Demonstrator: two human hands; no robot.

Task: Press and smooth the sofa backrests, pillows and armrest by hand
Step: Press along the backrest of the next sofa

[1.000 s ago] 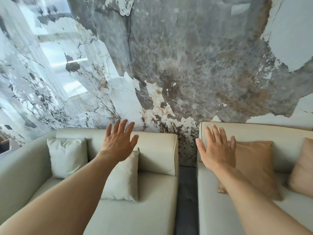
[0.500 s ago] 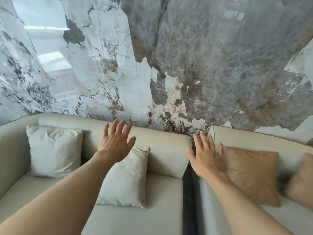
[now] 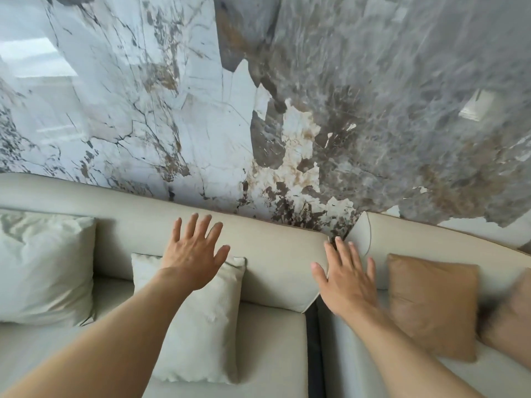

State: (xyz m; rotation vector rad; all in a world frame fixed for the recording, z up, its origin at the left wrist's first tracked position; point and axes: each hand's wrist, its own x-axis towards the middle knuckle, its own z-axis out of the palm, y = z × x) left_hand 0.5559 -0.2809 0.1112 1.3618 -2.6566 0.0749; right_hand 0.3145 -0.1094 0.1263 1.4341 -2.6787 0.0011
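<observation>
Two beige sofa sections stand side by side against the wall. My left hand [image 3: 195, 254] is open with fingers spread, in front of the left backrest [image 3: 273, 259] and above a pale pillow [image 3: 201, 326]. My right hand [image 3: 347, 280] is open too, fingers spread, over the narrow gap between the sections, at the end of the right backrest [image 3: 431, 242]. A second pale pillow [image 3: 43, 268] leans at the far left. A tan pillow [image 3: 431, 303] leans on the right backrest, with another tan pillow [image 3: 511, 320] blurred at the right edge. Whether either palm touches the fabric is unclear.
A glossy marble-patterned wall [image 3: 287, 110] rises straight behind the sofas. A dark gap [image 3: 313, 354] runs between the two seat cushions. The left seat cushion [image 3: 273, 354] shows beside the pillow.
The view has come closer to the sofas and shifted left. Both hands have moved forward toward the backrests; the right hand now sits over the gap rather than in front of the tan pillow.
</observation>
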